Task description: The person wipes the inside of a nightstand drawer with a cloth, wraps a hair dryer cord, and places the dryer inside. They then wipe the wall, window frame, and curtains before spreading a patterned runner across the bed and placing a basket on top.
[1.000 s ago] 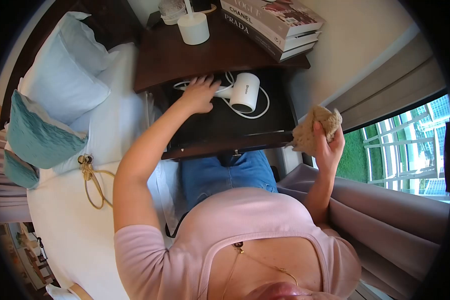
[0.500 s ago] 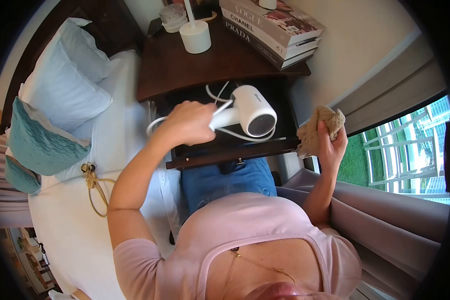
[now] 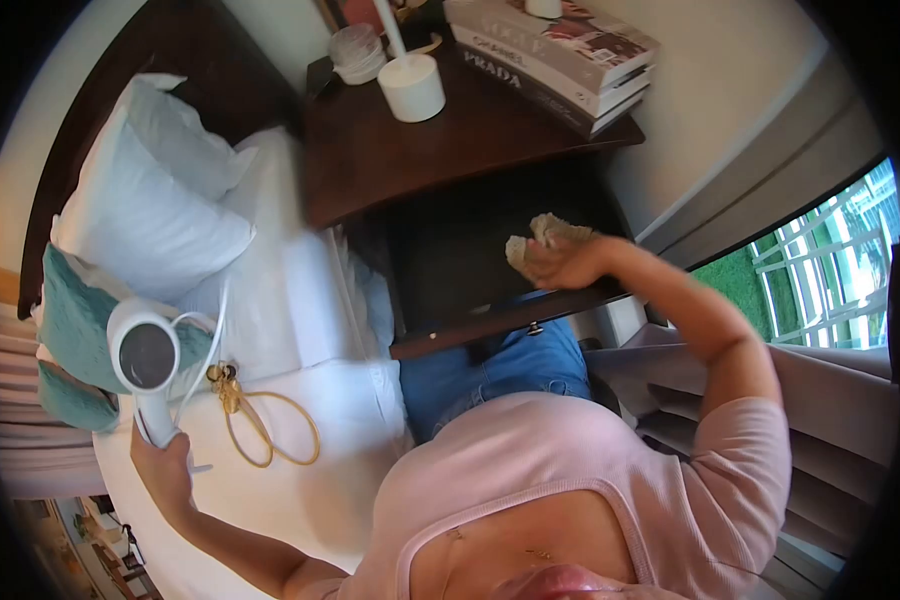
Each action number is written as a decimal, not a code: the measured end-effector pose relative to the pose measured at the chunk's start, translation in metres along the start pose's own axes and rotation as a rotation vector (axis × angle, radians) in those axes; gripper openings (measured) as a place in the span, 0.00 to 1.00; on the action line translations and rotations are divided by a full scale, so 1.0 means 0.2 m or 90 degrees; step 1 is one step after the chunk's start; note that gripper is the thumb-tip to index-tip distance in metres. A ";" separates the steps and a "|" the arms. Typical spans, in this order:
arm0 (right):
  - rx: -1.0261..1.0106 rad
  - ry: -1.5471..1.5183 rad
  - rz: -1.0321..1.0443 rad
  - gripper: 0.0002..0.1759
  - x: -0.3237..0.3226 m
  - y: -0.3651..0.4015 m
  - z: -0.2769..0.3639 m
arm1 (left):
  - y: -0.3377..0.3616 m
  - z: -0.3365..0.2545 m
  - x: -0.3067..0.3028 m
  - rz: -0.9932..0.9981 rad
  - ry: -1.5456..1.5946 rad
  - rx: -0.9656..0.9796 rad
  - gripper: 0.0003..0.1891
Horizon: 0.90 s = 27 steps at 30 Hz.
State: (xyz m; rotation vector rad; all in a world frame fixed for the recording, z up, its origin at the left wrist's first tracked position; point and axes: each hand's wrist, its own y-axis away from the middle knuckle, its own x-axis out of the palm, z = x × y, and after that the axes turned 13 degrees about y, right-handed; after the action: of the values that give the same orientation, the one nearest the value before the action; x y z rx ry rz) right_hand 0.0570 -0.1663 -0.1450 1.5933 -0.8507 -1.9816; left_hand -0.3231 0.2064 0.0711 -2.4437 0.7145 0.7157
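Observation:
Over the bed at the left, my left hand (image 3: 162, 470) grips the handle of a white hair dryer (image 3: 146, 350), whose dark round end faces me and whose white cord hangs beside it. My right hand (image 3: 562, 262) is closed on a bunched beige cloth (image 3: 558, 230) over the open, dark drawer (image 3: 450, 260) of the nightstand. A gold-coloured cord loop (image 3: 260, 425) with a knotted end lies on the white bed, to the right of the dryer.
The nightstand (image 3: 400, 170) bears a white lamp base (image 3: 411, 88), a clear jar (image 3: 356, 53) and stacked books (image 3: 560, 65). White pillows (image 3: 150, 200) and teal cushions (image 3: 75, 310) are at the left. A curtain and a window stand at the right.
My left hand has carried the hair dryer from above the drawer leftwards over the bed. My right hand has moved left with the cloth, from beside the drawer to over it.

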 end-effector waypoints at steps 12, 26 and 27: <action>0.445 0.230 -0.269 0.19 -0.17 -0.51 -0.46 | 0.49 0.68 -0.10 -0.115 -0.283 -0.216 0.19; 0.327 0.151 -0.312 0.20 -0.07 -0.37 -0.78 | 0.48 0.75 -0.12 0.019 -0.364 -0.102 0.36; 0.462 -0.029 -0.288 0.21 -0.20 -0.40 -0.71 | 0.47 0.72 -0.12 0.007 -0.377 -0.049 0.36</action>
State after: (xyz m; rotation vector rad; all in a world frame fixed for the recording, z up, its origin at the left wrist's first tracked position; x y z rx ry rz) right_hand 0.2061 -0.1078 -0.1944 2.3122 -1.4477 -2.1355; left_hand -0.4455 0.2277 -0.0508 -2.1142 0.4668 1.4064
